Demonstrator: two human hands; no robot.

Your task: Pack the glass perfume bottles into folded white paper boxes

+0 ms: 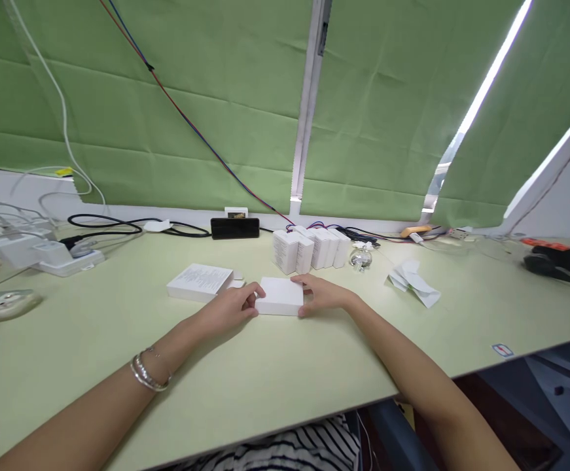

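Observation:
A plain white box (280,297) lies flat on the table in front of me, between my two hands. My left hand (235,303) grips its left end, fingers curled and thumb at the near corner. At the right end, my right hand (320,294) holds it with the thumb at the near corner and fingers at the far one. Just left of it lies a second white box (199,280) with printed text on top and what looks like an open flap at its right end. Behind, several small white boxes (309,249) with printed sides stand upright in a row.
A black phone (235,227) leans near the back wall. White power strips with plugs (63,260) and cables crowd the left. Crumpled white paper (414,282) and a clear round object (360,259) lie to the right, with a black item (563,260) at the far right.

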